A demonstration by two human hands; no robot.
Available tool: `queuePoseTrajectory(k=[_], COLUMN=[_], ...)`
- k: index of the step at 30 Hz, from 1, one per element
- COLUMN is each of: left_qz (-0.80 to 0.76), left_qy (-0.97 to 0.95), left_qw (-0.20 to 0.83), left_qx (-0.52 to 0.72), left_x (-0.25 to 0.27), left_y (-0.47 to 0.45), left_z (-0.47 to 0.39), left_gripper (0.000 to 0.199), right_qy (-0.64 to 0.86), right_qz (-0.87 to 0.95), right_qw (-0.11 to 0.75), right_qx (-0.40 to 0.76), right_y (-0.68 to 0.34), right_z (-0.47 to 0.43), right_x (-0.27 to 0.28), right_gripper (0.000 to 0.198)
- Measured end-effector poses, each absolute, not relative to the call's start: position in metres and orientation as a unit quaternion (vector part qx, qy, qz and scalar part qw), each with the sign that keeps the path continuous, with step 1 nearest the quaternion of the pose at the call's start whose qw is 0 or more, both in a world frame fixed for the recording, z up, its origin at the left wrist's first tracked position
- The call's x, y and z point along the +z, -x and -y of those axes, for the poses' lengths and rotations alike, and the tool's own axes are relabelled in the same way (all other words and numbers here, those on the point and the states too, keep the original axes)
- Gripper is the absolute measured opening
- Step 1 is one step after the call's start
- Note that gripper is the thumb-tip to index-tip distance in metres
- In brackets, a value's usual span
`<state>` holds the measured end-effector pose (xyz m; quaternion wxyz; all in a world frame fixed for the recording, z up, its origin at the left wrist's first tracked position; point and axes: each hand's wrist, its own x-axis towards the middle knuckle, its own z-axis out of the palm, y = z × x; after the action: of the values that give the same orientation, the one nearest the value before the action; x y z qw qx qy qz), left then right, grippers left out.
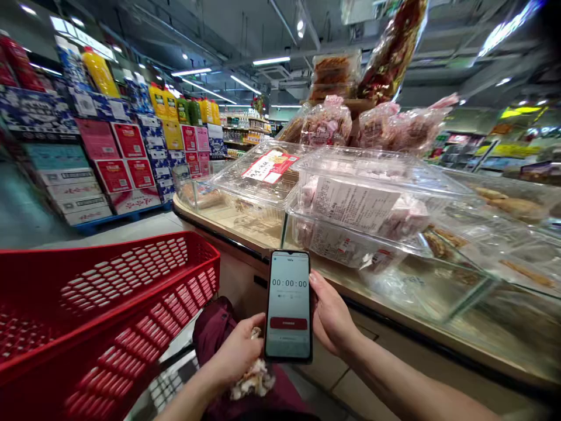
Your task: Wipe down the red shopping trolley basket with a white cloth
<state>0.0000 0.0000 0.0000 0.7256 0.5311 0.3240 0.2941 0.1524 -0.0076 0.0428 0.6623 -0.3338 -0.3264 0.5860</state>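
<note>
My right hand [333,313] grips a smartphone [288,333] by its right edge, the screen facing me with a timer at 00:00:00 and a dark red button. My left hand [240,351] is closed beside the phone's lower left edge, its fingers curled. A crumpled white-and-brown thing [254,380] shows between its fingers and hangs below them; I cannot make out its kind. Beyond the phone, clear plastic boxes of pale pink-white pieces [407,215] with printed labels are stacked on a display counter [254,248].
A red shopping basket [144,263] on a cart stands at my left. Another clear box with a red-and-white label [269,166] and bagged baked goods [326,124] sit on the counter. Stacked cartons [118,146] topped with juice bottles line the left side.
</note>
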Motion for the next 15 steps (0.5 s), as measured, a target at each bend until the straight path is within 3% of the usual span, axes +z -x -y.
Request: queuePoseTrajectory(k=[5, 10, 12, 15], left_qz=[-0.382, -0.442, -0.464, -0.481], left_qy=[-0.529, -0.448, -0.42, -0.402], left_qw=[0.701, 0.694, 0.682, 0.664], left_qx=[0.288, 0.35, 0.378, 0.407], left_x=[-0.003, -0.004, -0.004, -0.007], left_y=[0.008, 0.013, 0.016, 0.024], left_z=[-0.026, -0.079, -0.095, -0.106], left_gripper=[0.045, 0.047, 0.044, 0.037], right_qy=[0.369, 0.375, 0.356, 0.33], right_qz=[0.342, 0.32, 0.31, 0.289], right_qw=[0.721, 0.862, 0.881, 0.891], right_qx=[0.477, 0.118, -0.011, -0.116], right_y=[-0.196, -0.319, -0.364, -0.41], right_z=[0.02, 0.068, 0.087, 0.096], right_x=[0.059, 0.096, 0.107, 0.122], right_gripper=[0.024, 0.012, 0.006, 0.012])
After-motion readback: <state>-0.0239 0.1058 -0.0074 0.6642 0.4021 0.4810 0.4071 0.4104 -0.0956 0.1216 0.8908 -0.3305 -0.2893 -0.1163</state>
